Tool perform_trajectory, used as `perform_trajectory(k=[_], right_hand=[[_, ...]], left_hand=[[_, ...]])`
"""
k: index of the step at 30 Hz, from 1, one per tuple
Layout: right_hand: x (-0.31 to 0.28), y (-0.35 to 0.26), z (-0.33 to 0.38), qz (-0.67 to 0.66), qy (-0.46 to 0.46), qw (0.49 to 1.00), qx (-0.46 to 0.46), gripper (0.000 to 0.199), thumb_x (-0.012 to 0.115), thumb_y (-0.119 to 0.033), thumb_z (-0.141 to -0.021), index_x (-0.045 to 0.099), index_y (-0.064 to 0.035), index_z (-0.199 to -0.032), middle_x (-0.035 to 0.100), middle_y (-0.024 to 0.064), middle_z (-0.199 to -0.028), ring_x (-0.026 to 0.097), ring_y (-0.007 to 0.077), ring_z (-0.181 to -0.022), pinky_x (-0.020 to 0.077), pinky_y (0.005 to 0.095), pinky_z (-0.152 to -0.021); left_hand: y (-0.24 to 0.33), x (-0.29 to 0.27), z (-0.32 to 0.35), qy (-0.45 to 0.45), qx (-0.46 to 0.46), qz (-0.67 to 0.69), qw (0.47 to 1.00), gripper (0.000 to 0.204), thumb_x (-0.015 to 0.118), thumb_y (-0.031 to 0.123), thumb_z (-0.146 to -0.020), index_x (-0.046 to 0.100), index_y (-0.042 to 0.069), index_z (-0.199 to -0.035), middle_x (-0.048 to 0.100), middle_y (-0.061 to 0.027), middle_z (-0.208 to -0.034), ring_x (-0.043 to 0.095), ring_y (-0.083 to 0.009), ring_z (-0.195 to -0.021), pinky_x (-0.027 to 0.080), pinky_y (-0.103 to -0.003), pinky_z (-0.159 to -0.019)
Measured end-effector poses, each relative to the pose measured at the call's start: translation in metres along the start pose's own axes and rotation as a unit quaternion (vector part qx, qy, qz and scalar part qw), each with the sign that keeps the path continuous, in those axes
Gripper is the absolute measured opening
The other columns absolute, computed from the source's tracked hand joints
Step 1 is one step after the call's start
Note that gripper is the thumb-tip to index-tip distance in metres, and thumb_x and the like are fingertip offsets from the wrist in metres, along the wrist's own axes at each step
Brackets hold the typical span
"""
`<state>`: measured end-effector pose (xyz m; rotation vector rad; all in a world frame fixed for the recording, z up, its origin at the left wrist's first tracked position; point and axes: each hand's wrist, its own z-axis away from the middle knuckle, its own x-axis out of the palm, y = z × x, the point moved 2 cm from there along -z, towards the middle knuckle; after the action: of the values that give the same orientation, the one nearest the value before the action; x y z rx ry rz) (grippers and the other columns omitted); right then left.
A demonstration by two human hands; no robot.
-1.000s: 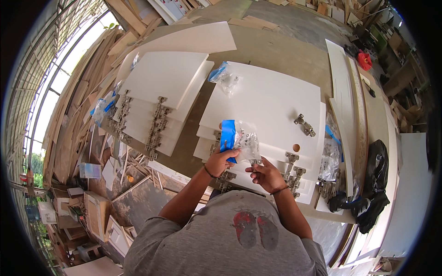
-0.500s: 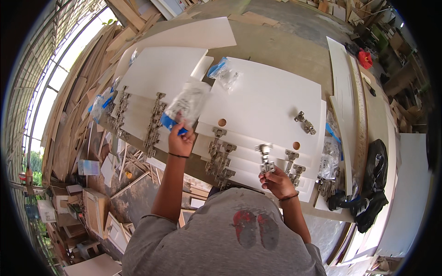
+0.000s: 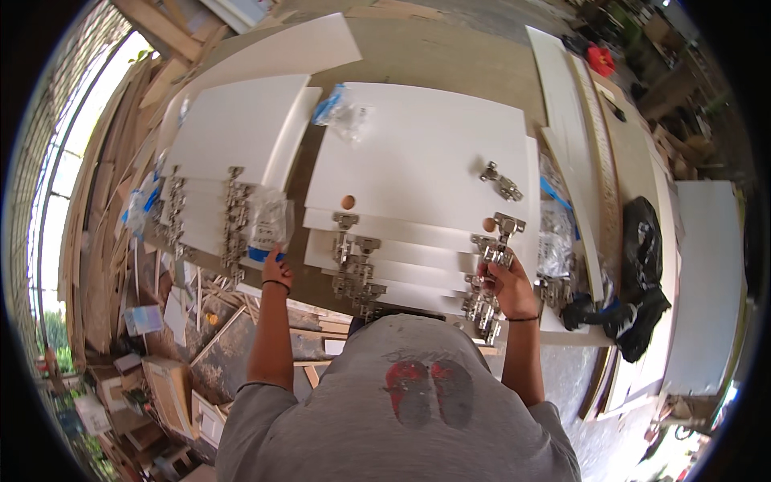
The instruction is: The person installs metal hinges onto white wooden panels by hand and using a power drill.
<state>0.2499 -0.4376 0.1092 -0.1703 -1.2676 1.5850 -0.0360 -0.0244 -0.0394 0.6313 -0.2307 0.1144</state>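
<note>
My left hand [image 3: 277, 271] holds a clear plastic bag with a blue strip [image 3: 269, 227], resting it on the left stack of white panels [image 3: 233, 132]. My right hand [image 3: 506, 281] grips a metal cabinet hinge [image 3: 496, 247] at the near edge of the right stack of white panels [image 3: 426, 153], just below a round cup hole [image 3: 488, 225]. More hinges [image 3: 353, 269] sit in a column along the stepped panel edges between my hands. A loose hinge [image 3: 501, 181] lies on the top panel.
Another plastic bag of parts [image 3: 341, 116] lies at the far edge of the right stack. Hinges [image 3: 233, 217] line the left stack. A black bag [image 3: 638, 265] and a clear bag [image 3: 554, 241] lie to the right. Wood offcuts and boards [image 3: 173, 369] crowd the floor on the left.
My left hand has carried the plastic bag from the middle over to the left stack and lowered it there. My right hand has taken a hinge up to the right stack's edge.
</note>
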Motion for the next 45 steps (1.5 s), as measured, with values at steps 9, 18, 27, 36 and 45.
perform_trajectory(k=[9, 18, 27, 36, 45], right_hand=[[-0.038, -0.013, 0.004, 0.110, 0.114, 0.986, -0.041, 0.023, 0.052, -0.010, -0.086, 0.052, -0.0046, -0.109, 0.057, 0.0013, -0.085, 0.055, 0.0100, -0.070, 0.0415, 0.0216, -0.055], [-0.040, -0.002, -0.003, 0.114, 0.169, 0.978, -0.037, 0.018, 0.050, -0.017, -0.089, 0.055, -0.0072, -0.104, 0.057, -0.0003, -0.083, 0.055, 0.0089, -0.069, 0.0409, 0.0220, -0.053], [-0.046, 0.004, -0.010, 0.092, 0.177, 0.977, -0.074, 0.017, 0.049, -0.012, -0.088, 0.053, -0.0046, -0.103, 0.057, 0.0027, -0.083, 0.059, 0.0128, -0.072, 0.0439, 0.0242, -0.053], [-0.077, -0.005, -0.043, 0.256, 0.290, 0.914, -0.120, 0.021, 0.062, -0.013, -0.080, 0.048, -0.0055, -0.095, 0.055, 0.0011, -0.080, 0.054, 0.0086, -0.061, 0.0398, 0.0216, -0.045], [-0.112, 0.001, -0.076, 0.385, 0.350, 0.838, -0.166, 0.024, 0.070, -0.014, -0.073, 0.052, -0.0005, -0.080, 0.057, 0.0058, -0.059, 0.051, 0.0124, -0.047, 0.0413, 0.0262, -0.043]], left_hand=[[0.001, -0.042, -0.061, 0.221, 0.263, -0.215, 0.914, 0.030, 0.062, 0.018, -0.072, 0.058, -0.004, -0.093, 0.060, -0.0123, -0.081, 0.057, -0.0248, -0.066, 0.048, -0.037, -0.059], [-0.021, -0.016, -0.008, 0.165, 0.076, -0.169, 0.969, 0.014, 0.060, 0.018, -0.073, 0.053, 0.007, -0.079, 0.048, -0.0060, -0.068, 0.046, -0.0174, -0.051, 0.033, -0.031, -0.039], [-0.025, 0.011, 0.000, 0.149, 0.034, -0.044, 0.987, 0.033, 0.062, 0.038, -0.077, 0.043, 0.012, -0.074, 0.030, 0.0007, -0.056, 0.027, -0.0099, -0.041, 0.020, -0.026, -0.036], [-0.045, 0.022, 0.045, 0.086, -0.030, 0.043, 0.995, 0.047, 0.058, 0.048, -0.080, 0.031, 0.016, -0.060, 0.026, 0.0028, -0.052, 0.023, -0.0110, -0.038, 0.019, -0.025, -0.035], [-0.006, 0.116, 0.074, -0.044, 0.237, -0.407, 0.881, 0.049, 0.056, 0.032, -0.086, 0.046, 0.005, -0.125, 0.044, 0.0009, -0.059, 0.038, -0.0092, -0.042, 0.029, -0.025, -0.037]])
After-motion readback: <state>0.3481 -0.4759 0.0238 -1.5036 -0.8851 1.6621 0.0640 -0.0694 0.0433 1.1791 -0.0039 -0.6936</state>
